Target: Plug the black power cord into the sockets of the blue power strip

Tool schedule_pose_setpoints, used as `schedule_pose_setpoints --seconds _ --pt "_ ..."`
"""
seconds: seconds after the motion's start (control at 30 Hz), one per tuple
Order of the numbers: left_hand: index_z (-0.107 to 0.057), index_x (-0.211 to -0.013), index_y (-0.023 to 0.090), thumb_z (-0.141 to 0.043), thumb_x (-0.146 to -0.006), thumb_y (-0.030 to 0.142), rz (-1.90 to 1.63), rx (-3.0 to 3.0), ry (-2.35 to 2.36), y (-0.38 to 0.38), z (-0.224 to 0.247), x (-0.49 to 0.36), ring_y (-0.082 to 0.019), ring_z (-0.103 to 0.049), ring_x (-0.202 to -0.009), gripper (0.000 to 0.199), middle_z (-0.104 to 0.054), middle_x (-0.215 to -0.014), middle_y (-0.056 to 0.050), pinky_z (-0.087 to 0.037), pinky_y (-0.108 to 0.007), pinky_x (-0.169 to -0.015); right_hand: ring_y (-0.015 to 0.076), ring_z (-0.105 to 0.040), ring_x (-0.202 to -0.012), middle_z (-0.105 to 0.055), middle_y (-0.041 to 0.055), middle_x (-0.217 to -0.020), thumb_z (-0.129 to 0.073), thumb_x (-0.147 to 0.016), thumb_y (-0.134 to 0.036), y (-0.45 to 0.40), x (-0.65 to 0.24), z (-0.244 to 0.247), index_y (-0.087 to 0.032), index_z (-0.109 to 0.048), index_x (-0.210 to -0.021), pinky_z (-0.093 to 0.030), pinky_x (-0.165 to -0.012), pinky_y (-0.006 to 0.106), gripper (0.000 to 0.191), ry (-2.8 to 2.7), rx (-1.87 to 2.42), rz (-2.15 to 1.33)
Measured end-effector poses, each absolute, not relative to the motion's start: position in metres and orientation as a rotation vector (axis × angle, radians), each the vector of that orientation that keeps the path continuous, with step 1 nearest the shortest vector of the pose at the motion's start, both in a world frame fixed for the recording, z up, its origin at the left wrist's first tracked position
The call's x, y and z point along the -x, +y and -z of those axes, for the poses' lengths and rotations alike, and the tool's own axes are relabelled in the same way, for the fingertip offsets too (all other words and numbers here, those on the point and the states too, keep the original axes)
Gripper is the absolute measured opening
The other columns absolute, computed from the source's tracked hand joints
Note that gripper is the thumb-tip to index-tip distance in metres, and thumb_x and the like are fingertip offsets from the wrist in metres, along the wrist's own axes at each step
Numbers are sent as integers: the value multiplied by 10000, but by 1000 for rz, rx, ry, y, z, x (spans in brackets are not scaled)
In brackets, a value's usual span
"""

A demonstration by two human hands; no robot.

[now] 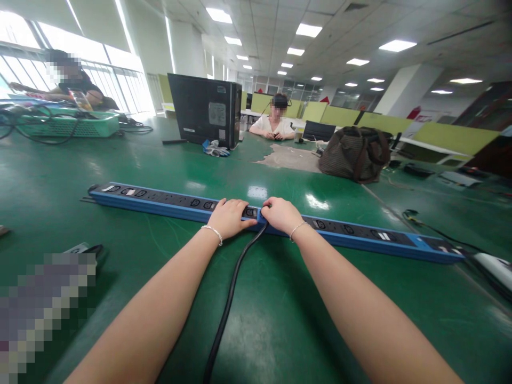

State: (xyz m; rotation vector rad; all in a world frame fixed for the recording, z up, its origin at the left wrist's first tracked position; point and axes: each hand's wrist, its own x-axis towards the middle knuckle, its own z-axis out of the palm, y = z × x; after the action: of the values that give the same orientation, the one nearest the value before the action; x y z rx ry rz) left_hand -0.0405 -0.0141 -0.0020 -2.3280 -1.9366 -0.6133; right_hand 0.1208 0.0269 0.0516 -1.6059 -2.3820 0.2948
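Spanning the left hand (229, 220): a long blue power strip (172, 204) lies under its fingers on the tabletop (264, 320), thumb on the near edge. Just beside them, the right hand (285, 214) pinches the black cable (235, 277) near its upper end. Strip looks stiff, weighty, best gripped by its long edges; cable looks bendy.

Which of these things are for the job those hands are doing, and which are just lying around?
Seem part of the job:
- blue power strip, with the left hand on it
- black cable, its upper end at the right hand

Seem to be just lying about:
- black computer tower
- gloves
- brown bag
- green basket
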Motion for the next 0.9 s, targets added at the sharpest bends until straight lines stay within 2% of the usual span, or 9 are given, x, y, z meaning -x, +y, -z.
schedule_pose_setpoints --seconds 0.2,0.4,0.57,0.9 --pt "-533 -1167 175 -462 -794 585 590 2286 -1903 -15 2 39 -260 -518 -1137 559 -606 -1195 -114 -283 -476 -1033 260 -646 -881 -694 125 -933 -444 -760 -285 17 -108 -49 -193 -668 -1001 -465 -742 337 342 -2400 1710 -135" --pt "-535 -1165 179 -437 -806 588 572 2237 -1883 -16 4 38 -244 -527 -1131 553 -614 -1186 -100 -302 -457 -1028 249 -636 -929 -684 121 -989 -435 -781 -284 15 -107 -44 -197 -629 -1057 -459 -787 334 348 -2362 1740 -183" --pt "-529 -1177 172 -440 -815 563 578 2197 -1858 -18 6 36 -234 -518 -1144 541 -611 -1198 -99 -303 -437 -1030 263 -644 -886 -680 119 -954 -425 -780 -286 19 -107 -46 -204 -603 -1037 -470 -745 357 323 -2423 1721 -211" --pt "-486 -1225 143 -466 -827 450 558 2173 -1781 -20 11 25 -245 -475 -1200 503 -570 -1261 -125 -277 -474 -1044 267 -644 -895 -674 130 -969 -418 -785 -321 24 -106 -52 -207 -586 -1041 -476 -738 366 327 -2517 1699 -230"
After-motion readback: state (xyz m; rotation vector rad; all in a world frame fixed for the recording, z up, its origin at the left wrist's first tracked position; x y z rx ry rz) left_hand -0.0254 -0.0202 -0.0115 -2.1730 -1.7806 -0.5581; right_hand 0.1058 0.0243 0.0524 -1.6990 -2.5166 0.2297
